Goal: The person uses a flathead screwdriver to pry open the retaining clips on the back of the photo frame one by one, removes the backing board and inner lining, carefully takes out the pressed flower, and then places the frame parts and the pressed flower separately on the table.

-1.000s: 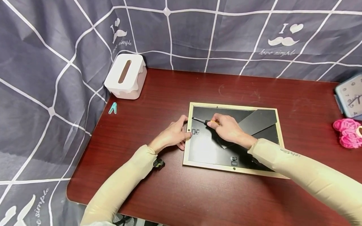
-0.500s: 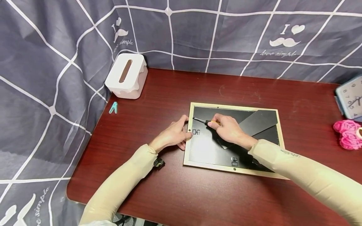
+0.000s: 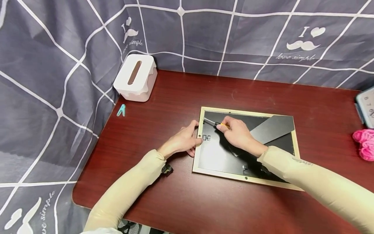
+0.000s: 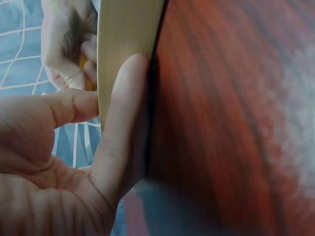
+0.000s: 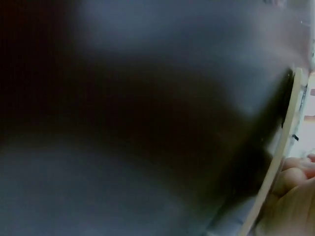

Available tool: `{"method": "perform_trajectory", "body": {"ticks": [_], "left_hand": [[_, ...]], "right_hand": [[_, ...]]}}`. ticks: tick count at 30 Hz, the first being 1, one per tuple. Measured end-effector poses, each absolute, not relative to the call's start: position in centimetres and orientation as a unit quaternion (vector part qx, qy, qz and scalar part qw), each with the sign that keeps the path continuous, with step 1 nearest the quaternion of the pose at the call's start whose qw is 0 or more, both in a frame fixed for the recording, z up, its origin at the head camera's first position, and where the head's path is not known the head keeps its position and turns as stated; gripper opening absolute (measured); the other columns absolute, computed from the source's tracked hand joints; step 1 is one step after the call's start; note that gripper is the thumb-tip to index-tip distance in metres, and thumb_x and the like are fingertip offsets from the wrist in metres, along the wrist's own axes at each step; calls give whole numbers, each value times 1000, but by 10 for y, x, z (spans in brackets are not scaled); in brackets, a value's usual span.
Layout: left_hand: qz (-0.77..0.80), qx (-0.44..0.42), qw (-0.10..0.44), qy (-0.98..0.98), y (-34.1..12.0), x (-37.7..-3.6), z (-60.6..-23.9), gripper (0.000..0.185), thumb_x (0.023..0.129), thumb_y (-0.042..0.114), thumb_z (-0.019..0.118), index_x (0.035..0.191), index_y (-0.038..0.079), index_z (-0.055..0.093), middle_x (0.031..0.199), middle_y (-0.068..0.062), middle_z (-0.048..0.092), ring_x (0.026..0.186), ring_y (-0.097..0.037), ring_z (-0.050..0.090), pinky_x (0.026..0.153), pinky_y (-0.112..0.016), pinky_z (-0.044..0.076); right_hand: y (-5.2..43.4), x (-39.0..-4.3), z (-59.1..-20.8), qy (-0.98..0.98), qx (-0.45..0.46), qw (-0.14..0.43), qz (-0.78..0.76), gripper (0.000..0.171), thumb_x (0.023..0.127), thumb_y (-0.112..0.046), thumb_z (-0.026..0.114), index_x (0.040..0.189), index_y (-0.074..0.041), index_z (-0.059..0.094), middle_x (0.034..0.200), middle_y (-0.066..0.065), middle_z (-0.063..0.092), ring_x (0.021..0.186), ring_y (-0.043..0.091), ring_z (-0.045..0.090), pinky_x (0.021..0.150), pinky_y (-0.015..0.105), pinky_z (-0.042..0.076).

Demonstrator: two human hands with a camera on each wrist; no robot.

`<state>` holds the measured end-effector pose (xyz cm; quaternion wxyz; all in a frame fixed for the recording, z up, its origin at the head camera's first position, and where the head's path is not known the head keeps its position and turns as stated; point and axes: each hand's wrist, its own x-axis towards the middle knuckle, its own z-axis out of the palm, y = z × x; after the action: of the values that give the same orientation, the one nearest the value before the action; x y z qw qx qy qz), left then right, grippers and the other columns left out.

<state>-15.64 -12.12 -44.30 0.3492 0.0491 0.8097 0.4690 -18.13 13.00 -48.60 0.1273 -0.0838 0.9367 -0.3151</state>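
Note:
A picture frame with a pale wooden rim lies face down, its black backing up. My left hand grips its left side. In the left wrist view, the thumb presses the rim from above and a finger lies along the outer edge. My right hand holds a screwdriver with a black and yellow handle. Its metal tip points at the backing's upper left corner, just above a small dark tab. A grey stand leg lies folded across the backing, partly behind the right hand.
A white tissue box stands at the table's back left, with a teal clip in front. At the right edge are a pink fluffy object and a clock. A grey checked curtain borders the brown table.
The screwdriver tip has shifted from the small dark tab to just above it, towards the frame's upper left corner. The left hand keeps its grip; the head view has shifted slightly.

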Motion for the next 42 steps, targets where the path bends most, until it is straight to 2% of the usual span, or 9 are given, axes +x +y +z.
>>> {"method": "perform_trajectory", "body": {"ticks": [9,14,21,27,32,37,42], "left_hand": [[468,50,350,810,-120,-157,-442,60,106,9,67,157,12,36,86,-15,69,53,-22,74,56,-40,70],[469,52,352,808,-121,-157,-442,61,105,8,67,157,11,35,89,-14,65,54,-23,73,56,-40,70],[461,53,353,812,-121,-158,-441,62,106,8,68,158,12,34,90,-14,65,54,-22,73,56,-39,70],[460,54,353,813,-121,-158,-442,64,106,10,69,159,11,34,90,-14,66,55,-23,74,56,-39,70],[459,58,351,814,-122,-159,-441,63,106,9,69,159,11,33,92,-14,66,55,-23,75,56,-39,70],[463,62,348,813,-122,-159,-442,62,106,9,68,158,11,34,91,-14,65,56,-23,74,57,-39,70],[465,66,348,811,-122,-159,-443,61,105,8,68,156,10,35,90,-12,64,56,-23,75,57,-40,70]], "right_hand": [[144,-186,-493,942,-86,148,-288,21,104,-40,72,91,-24,69,73,-1,66,76,23,61,71,34,46],[146,-187,-493,936,-84,152,-307,21,103,-40,72,88,-25,69,73,-1,64,74,22,59,69,34,45],[150,-187,-497,928,-86,153,-329,20,105,-41,71,91,-28,69,75,-1,63,74,22,59,71,35,46],[146,-179,-481,927,-93,146,-332,21,105,-40,70,90,-27,68,75,-3,62,75,19,58,71,31,45],[140,-171,-461,917,-104,135,-360,22,104,-37,71,89,-21,69,71,-3,58,73,18,55,69,31,41],[141,-172,-464,914,-108,129,-369,24,105,-38,70,88,-21,68,68,-4,54,70,17,52,66,31,37],[143,-175,-473,918,-101,136,-358,23,104,-39,71,88,-24,66,69,-5,54,69,16,52,67,30,41]]}}
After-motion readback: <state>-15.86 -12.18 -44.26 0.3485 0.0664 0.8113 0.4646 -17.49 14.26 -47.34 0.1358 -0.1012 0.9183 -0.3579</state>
